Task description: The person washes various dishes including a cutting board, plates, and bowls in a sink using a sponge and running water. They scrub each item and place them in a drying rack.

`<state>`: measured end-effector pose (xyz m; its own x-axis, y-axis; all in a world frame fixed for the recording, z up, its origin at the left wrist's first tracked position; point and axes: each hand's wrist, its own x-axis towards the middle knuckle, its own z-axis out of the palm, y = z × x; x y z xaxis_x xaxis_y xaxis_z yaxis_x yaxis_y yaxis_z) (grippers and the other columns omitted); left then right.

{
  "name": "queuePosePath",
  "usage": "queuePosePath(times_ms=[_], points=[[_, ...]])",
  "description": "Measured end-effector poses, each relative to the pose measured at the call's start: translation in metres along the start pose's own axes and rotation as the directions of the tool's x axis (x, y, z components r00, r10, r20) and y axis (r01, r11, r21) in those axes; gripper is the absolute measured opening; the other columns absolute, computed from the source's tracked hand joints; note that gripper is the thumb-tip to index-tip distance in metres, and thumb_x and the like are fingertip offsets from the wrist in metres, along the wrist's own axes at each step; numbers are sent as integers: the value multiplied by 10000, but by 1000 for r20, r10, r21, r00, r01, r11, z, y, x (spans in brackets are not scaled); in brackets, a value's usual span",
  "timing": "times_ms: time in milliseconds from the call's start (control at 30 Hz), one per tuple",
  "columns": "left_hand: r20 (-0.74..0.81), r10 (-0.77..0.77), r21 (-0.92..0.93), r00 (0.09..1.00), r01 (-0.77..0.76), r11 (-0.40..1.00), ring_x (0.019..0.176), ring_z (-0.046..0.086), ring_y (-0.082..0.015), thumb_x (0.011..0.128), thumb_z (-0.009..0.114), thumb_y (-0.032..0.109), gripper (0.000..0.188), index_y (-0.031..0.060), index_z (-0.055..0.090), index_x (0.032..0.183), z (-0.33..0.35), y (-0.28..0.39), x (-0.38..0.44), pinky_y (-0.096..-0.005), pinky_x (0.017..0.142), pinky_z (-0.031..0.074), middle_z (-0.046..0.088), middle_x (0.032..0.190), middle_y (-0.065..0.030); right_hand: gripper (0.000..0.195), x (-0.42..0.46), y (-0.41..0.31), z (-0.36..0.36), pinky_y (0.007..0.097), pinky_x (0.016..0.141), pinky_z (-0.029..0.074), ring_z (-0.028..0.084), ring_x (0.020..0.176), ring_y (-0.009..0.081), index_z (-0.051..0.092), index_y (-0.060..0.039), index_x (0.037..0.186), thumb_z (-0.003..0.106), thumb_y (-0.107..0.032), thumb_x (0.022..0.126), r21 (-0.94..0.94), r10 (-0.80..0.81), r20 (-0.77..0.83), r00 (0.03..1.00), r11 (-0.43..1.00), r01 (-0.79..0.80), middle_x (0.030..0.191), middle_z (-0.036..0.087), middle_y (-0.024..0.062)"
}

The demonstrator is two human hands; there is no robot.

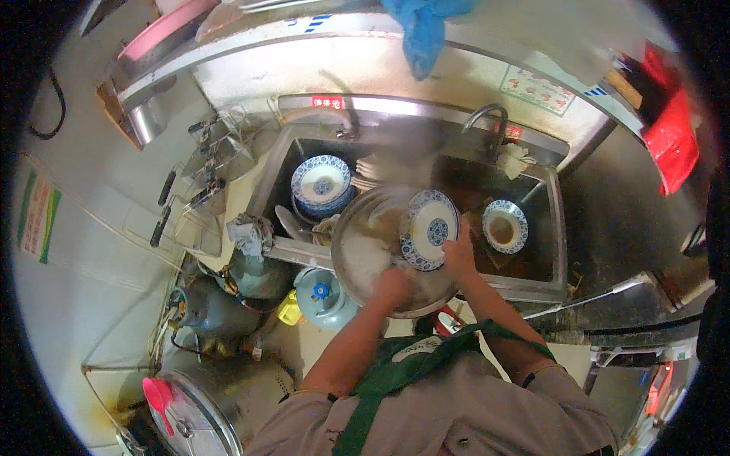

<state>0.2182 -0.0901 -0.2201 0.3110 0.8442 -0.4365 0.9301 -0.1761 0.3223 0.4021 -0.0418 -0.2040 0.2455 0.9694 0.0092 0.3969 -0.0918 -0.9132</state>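
My right hand (459, 251) grips the right rim of a blue-and-white patterned plate (432, 231), which is tilted up over a wide metal basin (337, 265). Cloudy, foamy water (365, 251) fills the basin, which sits across the front of the double sink. Low over the basin's near part is my left hand (393, 288), fingers blurred and partly hidden; whether it holds anything is unclear. Matching dishes stand stacked (320, 179) in the left sink bowl. A single patterned dish (505, 227) with brownish liquid lies in the right bowl.
Taps (348, 132) and a curved faucet (485, 117) rise behind the sink (559, 228). A grey rag (251, 233) hangs at its left corner. Gas cylinders (322, 299) stand below, left of the basin. Wire fry baskets (199, 211) are further left. A blue bag (422, 40) hangs from the shelf.
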Motion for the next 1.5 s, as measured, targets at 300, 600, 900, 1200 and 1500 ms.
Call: queuePosePath(times_ms=[300, 600, 900, 1200, 1500], points=[[-251, -29, 52, 967, 44, 998, 844, 653, -353, 850, 601, 399, 320, 112, 693, 955, -83, -26, -58, -474, 748, 518, 652, 916, -148, 787, -22, 19, 21, 392, 1099, 327, 458, 1270, 338, 291, -33, 1461, 539, -52, 714, 188, 71, 55, 996, 979, -80, 1364, 466, 205], [-613, 109, 100, 782, -61, 993, 827, 623, -369, 852, 586, 262, 187, 122, 697, 904, -95, -50, -44, -495, 701, 508, 635, 914, -182, 676, -22, 20, 52, 416, 1002, 424, 552, 1131, 367, 350, -22, 1408, 514, -132, 762, 210, -1, 19, 1000, 978, -3, 1250, 548, 225], [-546, 377, 39, 748, -427, 904, 1180, 507, -391, 768, 696, 273, 562, 5, 542, 1238, -14, -18, -6, -446, 1034, 390, 512, 1300, -192, 417, -8, 13, 68, 464, 859, 484, 617, 983, 338, 523, -8, 1233, 506, -292, 929, 386, 258, 107, 960, 879, -279, 1103, 622, 184], [-324, 326, -262, 888, -415, 871, 1111, 560, -389, 827, 667, 296, 491, 85, 562, 1258, -5, -27, 17, -457, 920, 457, 551, 1234, -220, 387, 11, 90, 79, 392, 790, 512, 618, 966, 258, 592, -25, 1121, 462, -360, 979, 316, 181, 97, 979, 927, -203, 1113, 631, 114], [0, 205, -553, 979, -171, 815, 1062, 587, -384, 864, 615, 391, 588, 66, 500, 1341, -12, -54, 10, -449, 851, 480, 577, 1210, -256, 393, 5, 2, 42, 439, 829, 497, 624, 928, 285, 605, -21, 1117, 458, -362, 990, 704, 527, 339, 779, 408, -582, 1077, 648, 114]])
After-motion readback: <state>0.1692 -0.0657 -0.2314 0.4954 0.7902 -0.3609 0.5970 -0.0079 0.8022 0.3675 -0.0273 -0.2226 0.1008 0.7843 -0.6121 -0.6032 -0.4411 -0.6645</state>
